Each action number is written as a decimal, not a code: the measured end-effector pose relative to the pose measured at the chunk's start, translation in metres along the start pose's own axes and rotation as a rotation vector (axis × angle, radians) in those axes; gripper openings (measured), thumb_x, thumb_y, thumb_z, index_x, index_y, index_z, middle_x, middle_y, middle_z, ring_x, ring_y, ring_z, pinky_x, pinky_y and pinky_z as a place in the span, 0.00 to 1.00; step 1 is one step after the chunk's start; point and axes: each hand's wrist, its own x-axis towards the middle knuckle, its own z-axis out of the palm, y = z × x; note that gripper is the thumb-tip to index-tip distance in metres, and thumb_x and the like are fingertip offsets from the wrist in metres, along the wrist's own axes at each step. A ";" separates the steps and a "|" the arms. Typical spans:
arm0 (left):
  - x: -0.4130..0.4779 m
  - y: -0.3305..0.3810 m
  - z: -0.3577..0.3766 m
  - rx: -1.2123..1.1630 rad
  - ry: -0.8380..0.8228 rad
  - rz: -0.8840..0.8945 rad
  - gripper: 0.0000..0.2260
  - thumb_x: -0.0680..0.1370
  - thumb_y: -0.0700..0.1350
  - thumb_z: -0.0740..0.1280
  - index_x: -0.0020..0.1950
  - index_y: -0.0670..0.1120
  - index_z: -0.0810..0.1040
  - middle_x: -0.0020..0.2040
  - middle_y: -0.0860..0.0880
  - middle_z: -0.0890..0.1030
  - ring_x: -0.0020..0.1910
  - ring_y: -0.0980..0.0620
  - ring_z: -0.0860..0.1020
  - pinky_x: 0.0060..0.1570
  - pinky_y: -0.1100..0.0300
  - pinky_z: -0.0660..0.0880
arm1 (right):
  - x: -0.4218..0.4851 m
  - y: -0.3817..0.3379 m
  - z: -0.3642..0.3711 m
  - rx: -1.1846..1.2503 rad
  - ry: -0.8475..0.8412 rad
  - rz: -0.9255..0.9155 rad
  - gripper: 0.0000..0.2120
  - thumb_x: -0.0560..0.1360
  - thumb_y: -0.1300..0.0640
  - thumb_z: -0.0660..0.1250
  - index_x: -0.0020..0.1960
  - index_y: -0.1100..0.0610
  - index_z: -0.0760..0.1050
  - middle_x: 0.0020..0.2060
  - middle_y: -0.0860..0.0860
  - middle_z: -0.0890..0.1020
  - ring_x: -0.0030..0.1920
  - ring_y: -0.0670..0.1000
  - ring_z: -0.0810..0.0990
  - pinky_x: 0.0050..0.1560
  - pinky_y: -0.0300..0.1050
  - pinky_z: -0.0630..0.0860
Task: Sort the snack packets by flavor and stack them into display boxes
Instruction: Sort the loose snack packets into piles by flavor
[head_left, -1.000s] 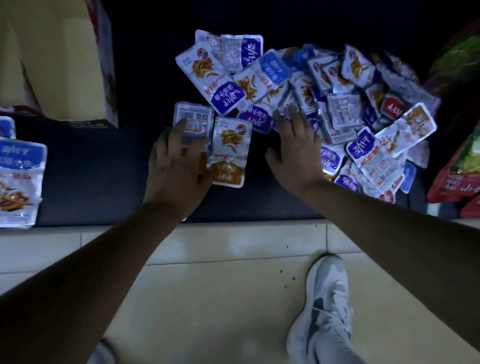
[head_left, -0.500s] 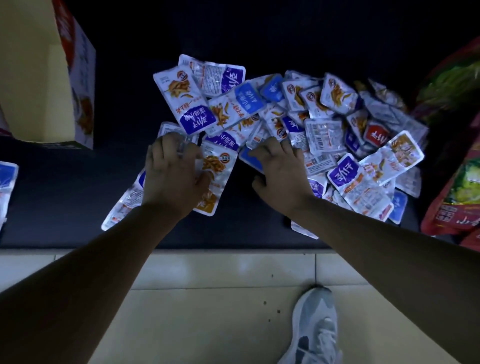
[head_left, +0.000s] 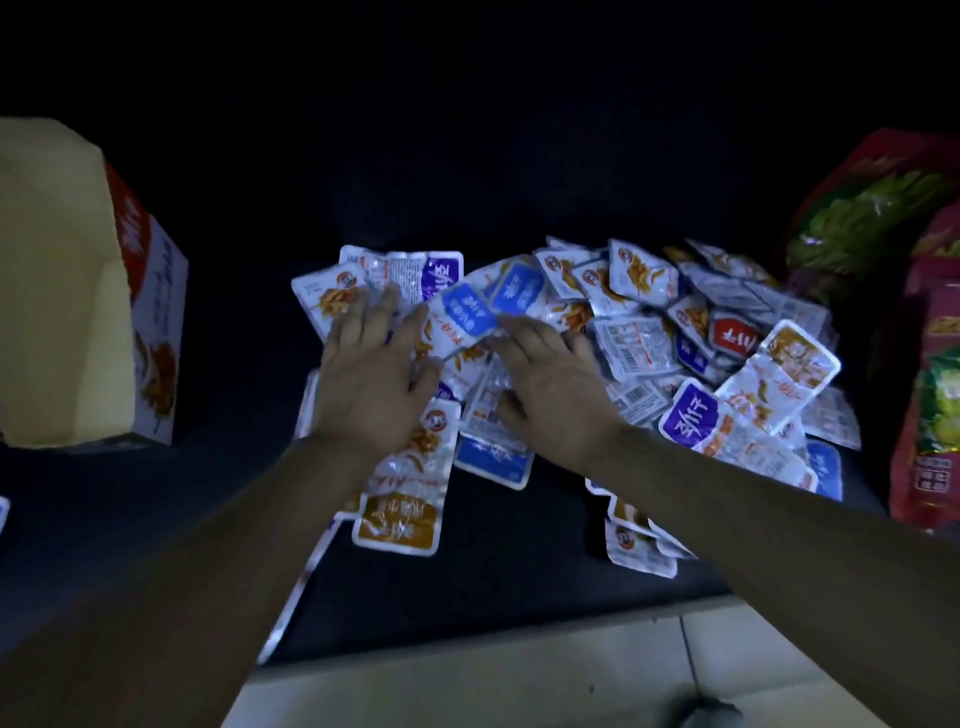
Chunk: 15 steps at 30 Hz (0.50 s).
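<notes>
A heap of small snack packets (head_left: 639, 332) with blue, purple, orange and red labels lies on a dark surface (head_left: 519, 571). My left hand (head_left: 371, 384) rests flat on the heap's left side, fingers spread, over an orange-labelled packet (head_left: 402, 514). My right hand (head_left: 550, 384) lies palm down on the middle of the heap, fingers spread, just below a blue-labelled packet (head_left: 467, 317). Neither hand visibly grips a packet. An open cardboard display box (head_left: 78, 322) stands at the left.
Large red and green snack bags (head_left: 930, 364) stand at the right edge. A pale tiled floor (head_left: 519, 686) runs below the dark surface's front edge, with part of a shoe (head_left: 711, 714) at the bottom. A packet's corner (head_left: 2, 512) shows at the far left.
Both hands have moved forward from the heap's near edge onto the heap, now lying flat with fingers spread. The view has tilted up, so the box and packets sit lower in frame.
</notes>
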 end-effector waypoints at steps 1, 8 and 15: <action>0.006 0.002 0.001 0.007 -0.012 0.015 0.26 0.82 0.58 0.51 0.78 0.51 0.56 0.79 0.47 0.52 0.78 0.47 0.44 0.76 0.51 0.43 | 0.000 0.002 0.000 -0.012 -0.009 -0.013 0.28 0.74 0.51 0.59 0.73 0.59 0.66 0.71 0.57 0.68 0.71 0.58 0.65 0.63 0.56 0.62; 0.017 0.011 -0.004 0.115 -0.066 0.028 0.29 0.79 0.56 0.62 0.76 0.45 0.59 0.68 0.46 0.66 0.69 0.46 0.61 0.69 0.55 0.58 | -0.009 -0.006 -0.005 0.029 -0.047 -0.057 0.22 0.75 0.58 0.64 0.69 0.58 0.72 0.66 0.55 0.72 0.63 0.58 0.71 0.64 0.55 0.69; 0.009 0.006 -0.011 0.193 -0.191 0.058 0.34 0.78 0.62 0.60 0.76 0.43 0.58 0.67 0.43 0.64 0.68 0.45 0.62 0.68 0.53 0.62 | -0.017 -0.029 -0.018 0.106 -0.245 0.086 0.31 0.79 0.57 0.62 0.78 0.57 0.55 0.79 0.51 0.50 0.78 0.50 0.52 0.73 0.40 0.53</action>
